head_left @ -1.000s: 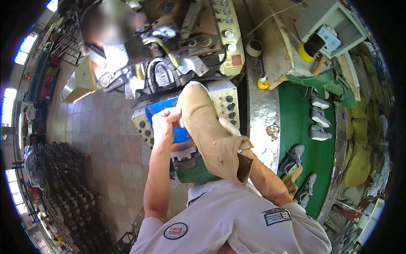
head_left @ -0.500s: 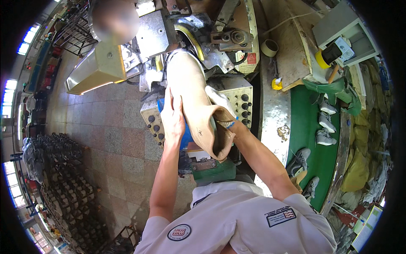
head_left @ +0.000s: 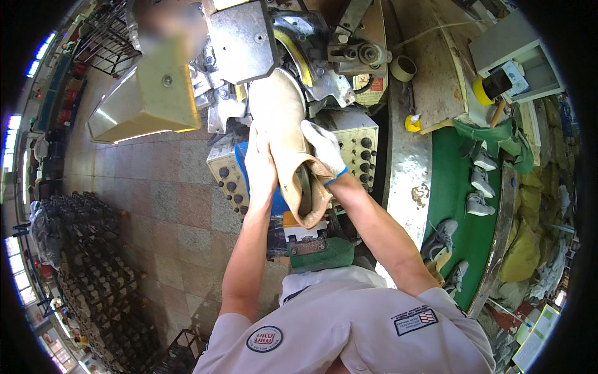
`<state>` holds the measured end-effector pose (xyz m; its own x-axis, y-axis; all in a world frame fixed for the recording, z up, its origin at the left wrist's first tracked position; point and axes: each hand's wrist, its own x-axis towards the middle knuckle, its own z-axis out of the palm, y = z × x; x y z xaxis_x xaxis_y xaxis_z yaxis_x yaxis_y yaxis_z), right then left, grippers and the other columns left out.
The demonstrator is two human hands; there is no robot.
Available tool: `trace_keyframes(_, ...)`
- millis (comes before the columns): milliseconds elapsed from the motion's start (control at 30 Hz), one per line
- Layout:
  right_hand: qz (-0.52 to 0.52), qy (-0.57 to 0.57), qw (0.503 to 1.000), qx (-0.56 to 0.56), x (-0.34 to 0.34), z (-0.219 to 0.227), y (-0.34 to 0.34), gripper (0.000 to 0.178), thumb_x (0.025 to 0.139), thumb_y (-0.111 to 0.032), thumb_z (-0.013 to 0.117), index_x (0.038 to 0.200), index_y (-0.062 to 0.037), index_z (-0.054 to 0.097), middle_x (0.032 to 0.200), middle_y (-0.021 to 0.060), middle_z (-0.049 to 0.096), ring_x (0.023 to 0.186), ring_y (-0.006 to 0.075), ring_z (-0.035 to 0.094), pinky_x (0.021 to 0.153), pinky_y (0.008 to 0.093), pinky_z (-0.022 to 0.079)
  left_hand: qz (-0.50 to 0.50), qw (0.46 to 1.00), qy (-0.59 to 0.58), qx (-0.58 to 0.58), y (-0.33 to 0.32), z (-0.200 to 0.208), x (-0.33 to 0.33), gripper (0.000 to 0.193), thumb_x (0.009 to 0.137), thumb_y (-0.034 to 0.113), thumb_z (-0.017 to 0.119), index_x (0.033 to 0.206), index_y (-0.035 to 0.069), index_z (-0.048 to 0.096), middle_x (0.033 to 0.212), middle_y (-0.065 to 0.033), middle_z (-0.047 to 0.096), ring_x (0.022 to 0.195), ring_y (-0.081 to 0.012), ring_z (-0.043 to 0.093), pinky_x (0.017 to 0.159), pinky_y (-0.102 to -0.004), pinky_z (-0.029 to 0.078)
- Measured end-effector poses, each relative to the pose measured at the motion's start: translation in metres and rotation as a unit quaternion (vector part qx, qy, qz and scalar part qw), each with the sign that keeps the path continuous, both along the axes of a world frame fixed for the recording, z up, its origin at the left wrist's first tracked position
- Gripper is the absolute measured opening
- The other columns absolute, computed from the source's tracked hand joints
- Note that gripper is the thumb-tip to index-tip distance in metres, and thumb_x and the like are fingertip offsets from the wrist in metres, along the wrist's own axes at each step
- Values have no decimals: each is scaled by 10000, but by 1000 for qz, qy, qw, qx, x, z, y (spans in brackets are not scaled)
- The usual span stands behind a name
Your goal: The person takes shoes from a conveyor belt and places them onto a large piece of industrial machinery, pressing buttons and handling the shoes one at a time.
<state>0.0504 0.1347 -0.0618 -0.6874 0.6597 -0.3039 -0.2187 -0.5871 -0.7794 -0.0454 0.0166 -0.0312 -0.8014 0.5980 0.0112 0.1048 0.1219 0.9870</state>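
A tan boot upper [head_left: 278, 115] points away from me, its far end inside the jaws of a metal shoe machine [head_left: 243, 47]. The open top of the boot faces back toward my body. My left hand [head_left: 261, 167], bare, lies along the boot's left side, pressing against it with the fingers partly hidden. Against the right side is my right hand [head_left: 322, 148], in a white glove with a blue cuff. Both hands hold the boot between them. The toe is covered by the machine parts.
Knobbed control boxes [head_left: 356, 153] flank the boot under the machine. To the left juts a yellowish machine cover [head_left: 146, 103]. Several grey shoes [head_left: 479, 202] lie on a green conveyor [head_left: 448, 174] at right. Shoe racks [head_left: 99, 268] stand at lower left. A tape roll [head_left: 403, 68] rests beside the machine.
The boot has turned slightly, its open top swinging left and narrowing. More of my gloved right hand shows beside it. The whole view has shifted a little.
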Motion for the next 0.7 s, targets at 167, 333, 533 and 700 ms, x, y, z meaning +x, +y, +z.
trace_keyframes(167, 8, 9, 1000, -13, 4, 18, -6, 399, 980, -272, 679, 1188, 69, 683, 1090, 113, 719, 951, 163, 663, 859, 307, 536, 43, 906, -401, 131, -5, -27, 15, 567, 1095, 433, 432, 1346, -55, 571, 1238, -137, 679, 1115, -210, 649, 993, -352, 494)
trace_keyframes(333, 22, 13, 1000, 15, 13, 35, 1, 383, 1003, -310, 664, 1090, 58, 724, 992, 93, 740, 873, 139, 677, 807, 302, 553, 45, 937, -335, 87, 0, -39, 23, 568, 1096, 447, 425, 1264, -58, 623, 1160, -145, 707, 1011, -184, 689, 871, -327, 548)
trace_keyframes(533, -11, 12, 1000, 7, 1, 16, -9, 369, 1000, -303, 672, 1092, 51, 729, 1017, 84, 738, 875, 132, 669, 798, 306, 550, 7, 960, -273, 62, -9, -42, 4, 547, 1104, 412, 415, 1235, -75, 625, 1087, -140, 723, 881, -187, 701, 792, -331, 555)
trace_keyframes(700, -53, -11, 994, 97, 1, 32, -17, 361, 1009, -299, 659, 1073, 50, 731, 992, 82, 736, 836, 121, 659, 763, 299, 542, 13, 945, -319, 71, -10, -62, 3, 601, 1095, 486, 398, 1286, -49, 597, 1118, -146, 704, 943, -218, 708, 810, -375, 581)
